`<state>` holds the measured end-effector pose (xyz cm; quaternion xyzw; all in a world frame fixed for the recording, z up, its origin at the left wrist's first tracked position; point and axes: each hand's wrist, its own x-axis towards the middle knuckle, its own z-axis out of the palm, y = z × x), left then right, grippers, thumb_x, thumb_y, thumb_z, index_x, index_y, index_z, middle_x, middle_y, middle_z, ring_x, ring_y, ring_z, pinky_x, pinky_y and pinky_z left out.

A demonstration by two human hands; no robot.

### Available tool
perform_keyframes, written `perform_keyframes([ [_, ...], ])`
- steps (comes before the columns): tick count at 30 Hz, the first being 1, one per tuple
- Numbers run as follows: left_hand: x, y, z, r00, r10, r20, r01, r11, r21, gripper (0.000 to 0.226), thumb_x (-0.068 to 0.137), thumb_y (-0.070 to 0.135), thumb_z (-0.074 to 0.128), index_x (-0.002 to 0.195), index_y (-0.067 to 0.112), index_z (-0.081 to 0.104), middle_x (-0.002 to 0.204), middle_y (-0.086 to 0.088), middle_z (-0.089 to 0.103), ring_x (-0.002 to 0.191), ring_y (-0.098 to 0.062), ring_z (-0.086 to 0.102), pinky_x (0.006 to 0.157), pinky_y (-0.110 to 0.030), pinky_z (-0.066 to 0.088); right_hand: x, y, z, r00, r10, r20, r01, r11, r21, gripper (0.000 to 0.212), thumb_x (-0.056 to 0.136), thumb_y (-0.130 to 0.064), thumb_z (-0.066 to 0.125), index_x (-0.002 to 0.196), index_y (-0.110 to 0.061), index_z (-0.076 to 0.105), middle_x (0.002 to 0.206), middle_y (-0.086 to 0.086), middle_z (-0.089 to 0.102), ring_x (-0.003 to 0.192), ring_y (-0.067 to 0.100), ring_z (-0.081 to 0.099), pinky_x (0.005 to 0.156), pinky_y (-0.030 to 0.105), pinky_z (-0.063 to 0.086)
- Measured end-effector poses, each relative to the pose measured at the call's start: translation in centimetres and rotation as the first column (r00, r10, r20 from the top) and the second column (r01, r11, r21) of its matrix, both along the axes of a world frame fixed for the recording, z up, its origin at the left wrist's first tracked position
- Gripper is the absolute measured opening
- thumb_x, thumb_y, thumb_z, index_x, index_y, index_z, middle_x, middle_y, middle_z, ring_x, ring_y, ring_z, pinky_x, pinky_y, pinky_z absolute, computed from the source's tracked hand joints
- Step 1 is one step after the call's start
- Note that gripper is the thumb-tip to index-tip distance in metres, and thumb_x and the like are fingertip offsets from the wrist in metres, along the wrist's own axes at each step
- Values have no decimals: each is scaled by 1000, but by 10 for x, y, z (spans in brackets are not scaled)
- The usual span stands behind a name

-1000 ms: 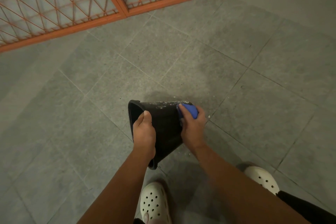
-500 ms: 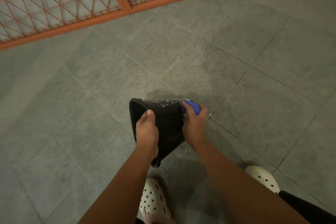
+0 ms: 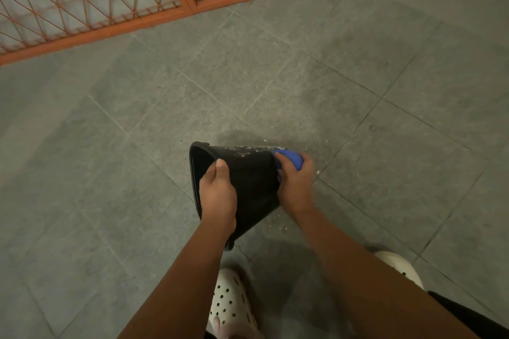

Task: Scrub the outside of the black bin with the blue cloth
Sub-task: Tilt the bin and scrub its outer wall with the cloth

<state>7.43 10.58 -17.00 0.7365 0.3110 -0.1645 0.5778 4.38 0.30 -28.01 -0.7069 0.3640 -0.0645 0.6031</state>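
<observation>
Left hand grips black bin by rim; right hand clutches blue cloth against its base. Light, stiff, possibly slippery.

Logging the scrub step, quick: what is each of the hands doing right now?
Left hand: closed, gripping the rim of the black bin.
Right hand: closed, holding the blue cloth against the bin's outside, near its base.

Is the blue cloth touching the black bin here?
Touching. The head view shows the right hand pressing the blue cloth against the black bin at its narrow end, with no gap between them.
</observation>
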Motion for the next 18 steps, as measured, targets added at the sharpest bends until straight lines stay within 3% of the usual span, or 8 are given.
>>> perform_keyframes([
  [1,-3,-2,0,1000,-19,25,19,1000,3,23,100,36,38,94,30,60,103,0,65,101,-20,60,98,-47,45,1,-3,0,998,-45,-48,50,991,121,24,81,-38,66,102,-34,55,116,9,55,101,22,61,84,33,53],
  [3,-7,-5,0,997,-53,57,53,999,7,24,100,35,38,93,31,60,103,1,66,101,-17,61,99,-45,45,-3,-4,0,994,48,-96,-31,984,174,33,84,-25,60,114,-39,55,128,11,45,112,25,51,91,30,45],
  [6,-4,-2,-2,994,-75,78,73,997,25,24,100,38,37,92,33,60,103,1,66,100,-17,61,97,-47,47,-6,10,10,997,36,68,-51,970,236,23,86,-28,65,108,-32,56,112,12,58,91,21,62,74,26,53],
  [8,-3,4,-6,993,-76,89,73,996,43,24,100,38,37,90,35,59,101,2,66,99,-16,62,96,-45,48,-1,15,8,990,64,126,-87,978,188,18,85,-29,68,100,-26,58,96,9,64,76,17,64,65,24,53],
  [10,-5,8,-7,990,-78,113,71,995,64,25,100,36,37,89,35,59,100,3,66,98,-14,62,96,-42,47,4,9,3,993,49,104,-71,974,214,15,84,-30,69,95,-27,59,92,5,66,77,16,64,66,23,53],
  [15,-7,16,-9,987,-81,138,73,996,58,27,101,34,38,101,28,64,104,4,67,103,-12,61,98,-40,46,1,-7,-9,993,-87,-79,111,924,366,27,83,-34,68,103,-25,53,107,12,62,85,17,64,73,26,53],
  [18,-6,18,-9,988,-77,137,68,995,68,31,101,35,37,109,22,64,105,1,68,102,-16,63,97,-43,48,-9,15,6,996,-83,30,66,927,370,15,86,-33,65,99,-28,57,97,5,66,83,18,66,72,30,56],
])
